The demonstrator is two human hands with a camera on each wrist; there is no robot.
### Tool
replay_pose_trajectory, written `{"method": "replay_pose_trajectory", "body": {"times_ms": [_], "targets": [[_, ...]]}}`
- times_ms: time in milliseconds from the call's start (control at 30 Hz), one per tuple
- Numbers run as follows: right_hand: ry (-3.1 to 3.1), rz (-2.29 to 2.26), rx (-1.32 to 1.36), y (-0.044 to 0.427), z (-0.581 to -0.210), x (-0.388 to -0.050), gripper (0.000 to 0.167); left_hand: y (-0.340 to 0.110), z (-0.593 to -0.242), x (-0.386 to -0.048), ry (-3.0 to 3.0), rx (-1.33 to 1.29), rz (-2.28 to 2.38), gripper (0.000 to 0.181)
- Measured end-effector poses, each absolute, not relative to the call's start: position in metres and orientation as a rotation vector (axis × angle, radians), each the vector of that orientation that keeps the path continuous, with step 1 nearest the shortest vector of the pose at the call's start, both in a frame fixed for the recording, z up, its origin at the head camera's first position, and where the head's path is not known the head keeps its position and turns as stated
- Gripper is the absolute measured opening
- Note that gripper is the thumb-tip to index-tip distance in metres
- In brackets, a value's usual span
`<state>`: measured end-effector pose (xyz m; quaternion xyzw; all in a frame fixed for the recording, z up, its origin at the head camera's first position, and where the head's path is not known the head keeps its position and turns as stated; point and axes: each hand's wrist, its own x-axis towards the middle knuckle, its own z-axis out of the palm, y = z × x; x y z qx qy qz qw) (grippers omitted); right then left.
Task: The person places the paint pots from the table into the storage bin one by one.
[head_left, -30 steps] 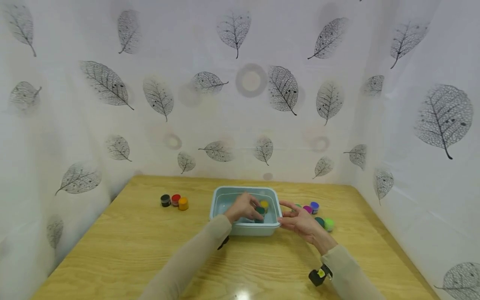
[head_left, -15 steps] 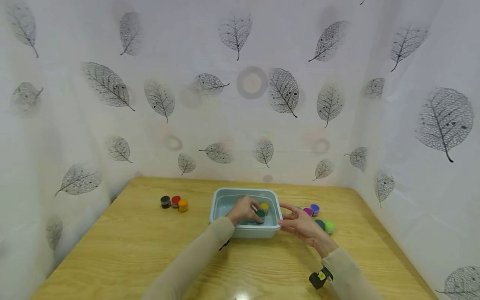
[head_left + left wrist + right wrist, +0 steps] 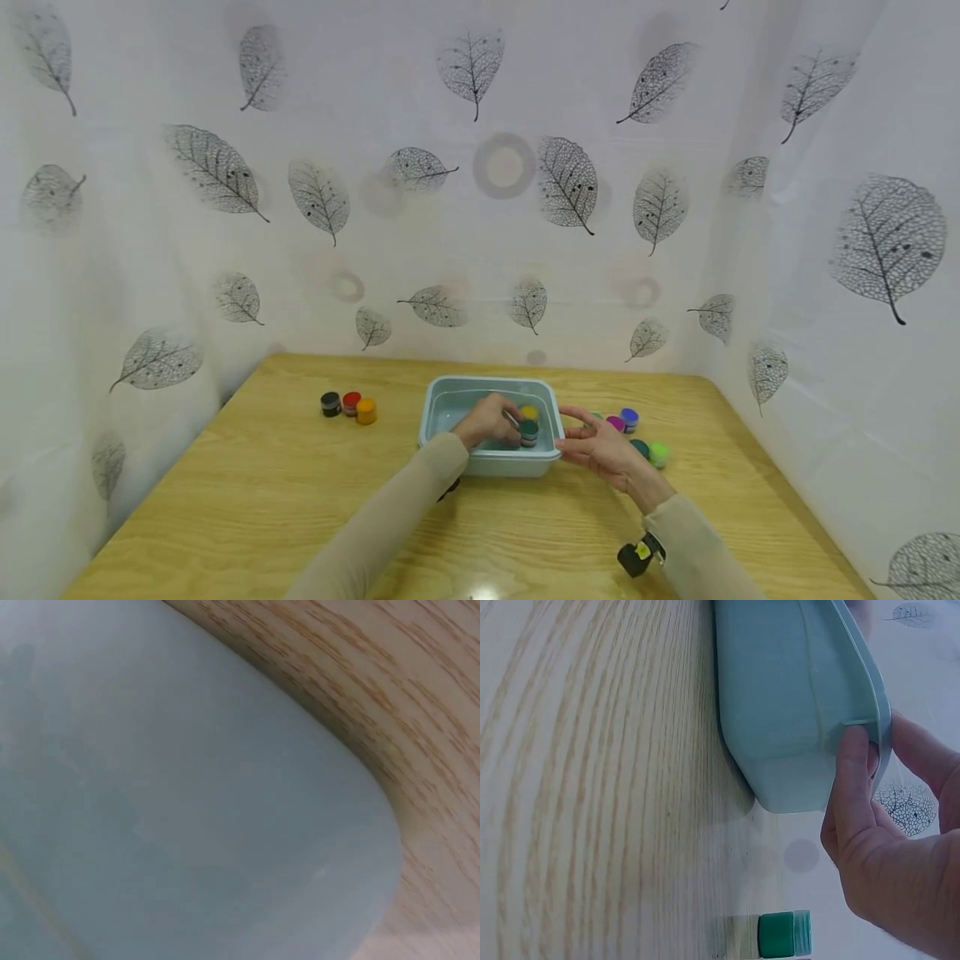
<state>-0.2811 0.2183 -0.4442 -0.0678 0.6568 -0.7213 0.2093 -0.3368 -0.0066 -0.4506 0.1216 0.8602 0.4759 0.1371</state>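
Note:
A pale blue-green plastic basin (image 3: 487, 462) stands on the wooden table. Inside it, a dark green paint jar (image 3: 528, 432) sits near the right wall, with a yellow paint jar (image 3: 529, 412) just behind. My left hand (image 3: 491, 419) reaches over the front rim, its fingertips close beside the dark green jar; whether they touch it is hard to tell. The left wrist view shows only the basin's wall (image 3: 225, 765) and some table. My right hand (image 3: 877, 840) pinches the basin's right rim, thumb on one side and fingers under the lip on the other.
To the left stand a black jar (image 3: 331, 404), a red jar (image 3: 352, 403) and an orange jar (image 3: 366, 411). Several more lie right of the basin, including magenta (image 3: 616, 423), violet (image 3: 629, 418) and light green (image 3: 658, 453) ones. A leaf-patterned curtain (image 3: 495, 250) hangs behind the table.
The dark green jar has shifted slightly right inside the basin, and my left fingers have come off from around it. My right hand keeps its place on the rim.

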Motion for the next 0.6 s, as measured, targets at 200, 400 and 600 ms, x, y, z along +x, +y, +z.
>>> {"method": "replay_pose_trajectory", "body": {"times_ms": [200,400,600], "targets": [[1.823,-2.007,-0.176,0.2175,-0.4432,-0.2825,0.077,-0.0075,-0.4506,-0.3388,2.462,0.379,1.42,0.034],[1.838,-1.999,-0.175,0.2157,-0.441,-0.2847,0.076,-0.0102,-0.4496,-0.3416,2.445,0.384,1.427,0.034],[1.889,-1.984,-0.165,0.2166,-0.4435,-0.282,0.075,-0.016,-0.4476,-0.3405,2.29,0.393,1.516,0.036]]}}
